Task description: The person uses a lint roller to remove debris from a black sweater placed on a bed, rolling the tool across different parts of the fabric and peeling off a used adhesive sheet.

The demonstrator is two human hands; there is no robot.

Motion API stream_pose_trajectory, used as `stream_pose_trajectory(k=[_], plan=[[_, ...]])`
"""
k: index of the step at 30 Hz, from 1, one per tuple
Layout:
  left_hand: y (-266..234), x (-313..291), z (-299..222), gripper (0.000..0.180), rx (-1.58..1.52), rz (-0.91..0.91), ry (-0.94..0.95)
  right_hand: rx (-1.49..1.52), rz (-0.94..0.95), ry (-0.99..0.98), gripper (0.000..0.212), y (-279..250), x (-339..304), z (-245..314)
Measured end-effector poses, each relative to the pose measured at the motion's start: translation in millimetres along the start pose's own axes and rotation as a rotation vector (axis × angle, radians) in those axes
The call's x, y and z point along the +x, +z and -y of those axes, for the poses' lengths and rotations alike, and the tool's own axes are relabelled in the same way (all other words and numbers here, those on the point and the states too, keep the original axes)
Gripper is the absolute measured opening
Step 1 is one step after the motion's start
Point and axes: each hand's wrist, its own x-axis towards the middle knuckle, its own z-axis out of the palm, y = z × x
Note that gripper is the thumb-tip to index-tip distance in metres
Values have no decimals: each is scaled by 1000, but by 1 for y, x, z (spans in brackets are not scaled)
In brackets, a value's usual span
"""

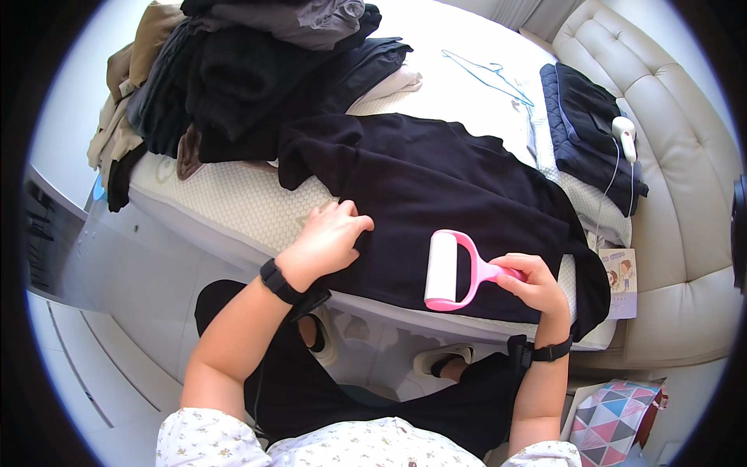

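A black garment [459, 187] lies spread over the near side of the bed, its lower edge hanging at the mattress's front. My right hand [537, 284] is closed around the pink handle of a lint roller [443, 268]. The roller's white cylinder points left, over the front part of the garment. At the garment's left edge, my left hand [327, 237] touches the cloth with bent fingers. Its thumb and index finger stand apart, with no cloth visibly gripped between them. Part of the fingertips is hidden.
A tall heap of dark and beige clothes [233, 78] stands at the far left of the bed [210, 202]. A blue hanger [490, 70] lies farther back. By the padded headboard [654, 156] are folded dark clothes [583, 132], a white corded device [625, 136] and a booklet [620, 280].
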Motion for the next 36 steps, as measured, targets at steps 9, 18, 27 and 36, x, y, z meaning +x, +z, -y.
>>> stream_pose_trajectory(k=[9, 18, 27, 36], plan=[[24, 20, 4, 22, -210, -84, 118, -173, 13, -40, 22, 15, 7, -17], [41, 24, 5, 11, -183, -129, 140, -114, 27, -7, 24, 17, 1, -34], [43, 29, 11, 5, -155, -215, 194, -122, 55, 8, 26, 16, 4, -35], [29, 23, 15, 5, -348, -147, 156, -72, 39, 22, 27, 18, 0, -43]])
